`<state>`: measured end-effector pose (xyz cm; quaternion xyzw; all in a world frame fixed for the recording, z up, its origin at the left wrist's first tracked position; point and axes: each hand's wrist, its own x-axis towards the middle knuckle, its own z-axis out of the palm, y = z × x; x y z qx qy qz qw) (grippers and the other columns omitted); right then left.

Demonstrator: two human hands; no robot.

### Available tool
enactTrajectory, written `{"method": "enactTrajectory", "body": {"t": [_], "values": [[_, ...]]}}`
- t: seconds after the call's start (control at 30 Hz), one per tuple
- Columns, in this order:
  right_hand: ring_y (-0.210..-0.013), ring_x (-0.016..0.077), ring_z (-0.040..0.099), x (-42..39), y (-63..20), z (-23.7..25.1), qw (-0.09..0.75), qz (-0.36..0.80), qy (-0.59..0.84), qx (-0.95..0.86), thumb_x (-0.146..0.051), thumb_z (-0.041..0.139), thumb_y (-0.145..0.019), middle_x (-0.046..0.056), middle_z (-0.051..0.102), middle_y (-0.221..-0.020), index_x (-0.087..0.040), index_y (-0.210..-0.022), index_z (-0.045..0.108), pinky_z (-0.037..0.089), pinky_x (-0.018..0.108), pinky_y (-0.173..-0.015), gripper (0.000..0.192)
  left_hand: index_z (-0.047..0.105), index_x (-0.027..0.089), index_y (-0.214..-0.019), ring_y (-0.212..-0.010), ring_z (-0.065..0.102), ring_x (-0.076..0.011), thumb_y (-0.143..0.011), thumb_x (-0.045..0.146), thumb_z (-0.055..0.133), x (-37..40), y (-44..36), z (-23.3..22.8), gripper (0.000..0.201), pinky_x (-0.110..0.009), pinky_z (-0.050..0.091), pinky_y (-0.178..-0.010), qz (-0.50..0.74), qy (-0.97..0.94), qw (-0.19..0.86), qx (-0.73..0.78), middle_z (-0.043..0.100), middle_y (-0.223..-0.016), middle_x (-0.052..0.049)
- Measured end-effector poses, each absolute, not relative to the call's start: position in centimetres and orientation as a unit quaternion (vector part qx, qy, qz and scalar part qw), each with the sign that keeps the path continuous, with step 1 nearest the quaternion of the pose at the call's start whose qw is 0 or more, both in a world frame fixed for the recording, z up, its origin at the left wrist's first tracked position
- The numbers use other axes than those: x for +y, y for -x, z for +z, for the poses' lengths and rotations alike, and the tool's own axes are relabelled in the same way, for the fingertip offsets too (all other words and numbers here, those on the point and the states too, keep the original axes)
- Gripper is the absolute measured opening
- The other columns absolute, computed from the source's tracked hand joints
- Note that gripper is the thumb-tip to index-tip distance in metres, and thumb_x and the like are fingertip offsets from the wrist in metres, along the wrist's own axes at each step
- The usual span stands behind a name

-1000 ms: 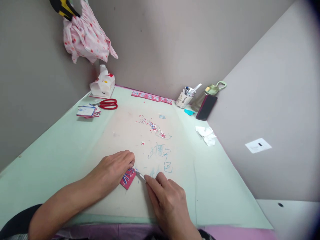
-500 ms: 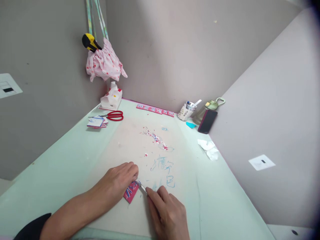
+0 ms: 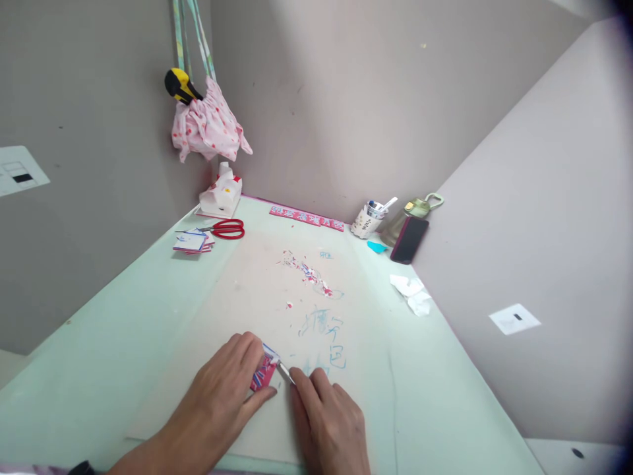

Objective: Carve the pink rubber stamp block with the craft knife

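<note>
One small flat red-pink square with blue and white marks [image 3: 264,375] lies on the beige sheet [image 3: 262,432] upon the pale green counter [image 3: 440,389], left of your right hand [image 3: 329,415] and slightly farther; your left hand [image 3: 230,379] is nearer, its grip bent loosely onto the square's left side. Your right grip wraps one slim silver-tipped tool [image 3: 285,372], whose long axis points to the square. Count also one red-handled pair of scissors [image 3: 227,229], one black phone [image 3: 410,241].

I see a clear run across the pale-green tabletop [image 3: 445,396] right of the bare right hand [image 3: 329,412]; farther back, crumpled white tissue [image 3: 419,303], a dark pink-edged phone [image 3: 409,241] and a translucent olive bottle [image 3: 395,227] crowd that edge.
</note>
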<state>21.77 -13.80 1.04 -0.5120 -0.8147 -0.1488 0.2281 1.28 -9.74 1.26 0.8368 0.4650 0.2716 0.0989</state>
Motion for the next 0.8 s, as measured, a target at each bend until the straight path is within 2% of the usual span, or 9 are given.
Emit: {"method": "enactTrajectory", "body": {"t": [0.2,0.4,0.57,0.67,0.8], "values": [[-0.051,0.0164,0.052,-13.5,-21.4,1.3,0.231,-0.160,0.514,-0.810,-0.020,0.025,-0.112,0.002,0.063,-0.075,-0.019,-0.115,0.062,0.034,0.031,-0.054,0.037,0.046,0.024,-0.110,-0.089,0.064,-0.0277,-0.087,0.012,0.060,-10.1,-1.9,-0.1,0.030,-0.044,0.057,-0.076,0.320,-0.808,0.087,0.486,0.060,-0.097,-0.004],[-0.050,0.0159,0.054,-13.4,-21.0,1.8,0.215,-0.164,0.517,-0.812,-0.009,0.017,-0.109,0.003,0.063,-0.075,-0.017,-0.114,0.061,0.034,0.031,-0.052,0.045,0.046,0.024,-0.109,-0.085,0.064,-0.0260,-0.090,0.015,0.054,-10.1,-1.8,0.0,0.023,-0.042,0.058,-0.074,0.314,-0.810,0.081,0.489,0.059,-0.093,-0.003],[-0.052,0.0157,0.055,-13.3,-20.4,1.9,0.210,-0.151,0.532,-0.806,-0.006,0.025,-0.107,0.003,0.063,-0.077,-0.018,-0.115,0.060,0.035,0.031,-0.054,0.038,0.046,0.024,-0.106,-0.084,0.065,-0.0261,-0.091,0.016,0.052,-10.1,-1.7,0.4,0.018,-0.042,0.058,-0.072,0.308,-0.813,0.069,0.489,0.061,-0.093,-0.003],[-0.050,0.0160,0.054,-13.0,-20.5,1.6,0.207,-0.148,0.564,-0.785,-0.004,0.027,-0.104,0.003,0.062,-0.076,-0.018,-0.109,0.062,0.034,0.031,-0.053,0.038,0.047,0.024,-0.107,-0.084,0.067,-0.0261,-0.091,0.017,0.051,-10.1,-1.5,0.5,0.018,-0.041,0.058,-0.070,0.305,-0.815,0.066,0.489,0.062,-0.093,-0.004],[-0.051,0.0135,0.056,-13.0,-22.0,1.5,0.254,-0.059,0.583,-0.769,-0.013,0.035,-0.106,0.002,0.062,-0.079,-0.019,-0.110,0.065,0.038,0.027,-0.050,0.031,0.047,0.024,-0.110,-0.085,0.068,-0.0247,-0.091,0.018,0.051,-10.2,-1.3,0.7,0.019,-0.040,0.059,-0.071,0.299,-0.812,0.082,0.494,0.063,-0.096,-0.004]]}}
